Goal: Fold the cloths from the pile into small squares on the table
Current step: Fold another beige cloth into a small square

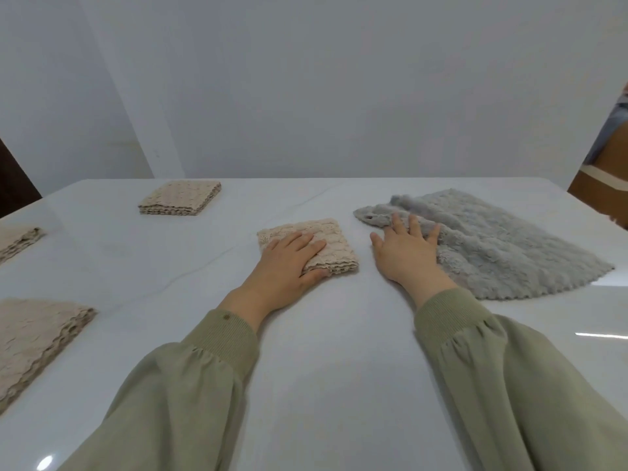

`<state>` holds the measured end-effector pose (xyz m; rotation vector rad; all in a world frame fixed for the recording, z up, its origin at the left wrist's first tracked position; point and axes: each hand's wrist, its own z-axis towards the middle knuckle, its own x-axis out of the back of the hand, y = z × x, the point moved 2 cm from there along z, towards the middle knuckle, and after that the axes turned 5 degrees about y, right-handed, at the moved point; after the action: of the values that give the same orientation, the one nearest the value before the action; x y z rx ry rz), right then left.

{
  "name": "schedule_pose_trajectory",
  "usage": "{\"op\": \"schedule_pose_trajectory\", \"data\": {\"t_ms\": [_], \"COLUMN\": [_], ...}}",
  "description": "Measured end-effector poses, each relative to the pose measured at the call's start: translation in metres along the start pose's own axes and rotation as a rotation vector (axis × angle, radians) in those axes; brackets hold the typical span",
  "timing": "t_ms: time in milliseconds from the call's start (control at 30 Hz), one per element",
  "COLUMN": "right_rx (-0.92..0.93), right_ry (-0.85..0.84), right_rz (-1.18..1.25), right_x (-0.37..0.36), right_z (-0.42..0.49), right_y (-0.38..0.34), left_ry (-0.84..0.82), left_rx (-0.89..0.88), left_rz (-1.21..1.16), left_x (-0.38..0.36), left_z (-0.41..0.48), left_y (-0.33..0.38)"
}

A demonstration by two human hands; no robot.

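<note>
My left hand (289, 263) lies flat, fingers straight, on the folded beige bumpy-knit square (336, 239); my right hand (407, 256), fingers splayed, rests on the fluffy grey cloth (503, 246)

Near-left beige cloth (37, 338) partly off-frame.

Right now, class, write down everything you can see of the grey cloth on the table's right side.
The grey cloth is pale grey-blue, fluffy and plush-looking, with a scalloped near edge. It lies unfolded and mostly flat on the white table, right of centre, with its far left corner bunched up. The right hand rests on its left edge, fingers spread. It lies apart from the folded beige cloth to its left.
</note>
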<state>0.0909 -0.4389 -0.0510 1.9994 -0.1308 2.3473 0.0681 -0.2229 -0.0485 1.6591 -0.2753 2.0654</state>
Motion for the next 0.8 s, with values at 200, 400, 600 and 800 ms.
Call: {"op": "schedule_pose_trajectory", "data": {"t_ms": [200,400,600,800], "right_rx": [-0.318,-0.183,0.299,0.333], "right_ry": [-0.024,0.284,0.320,0.115], "right_rz": [-0.010,0.132,0.441,0.262], "right_x": [0.002,0.011,0.012,-0.003], "right_z": [0.019,0.024,0.008,0.010], "right_y": [0.048,0.036,-0.007,-0.025], "left_ry": [-0.014,0.056,0.139,0.072], "left_rx": [-0.056,-0.073,0.088,0.287], "left_rz": [-0.010,-0.034,-0.015,-0.141], "left_x": [-0.017,-0.021,-0.019,-0.026], "left_z": [0.053,0.089,0.061,0.060], "left_y": [0.019,0.030,0.010,-0.011]}}
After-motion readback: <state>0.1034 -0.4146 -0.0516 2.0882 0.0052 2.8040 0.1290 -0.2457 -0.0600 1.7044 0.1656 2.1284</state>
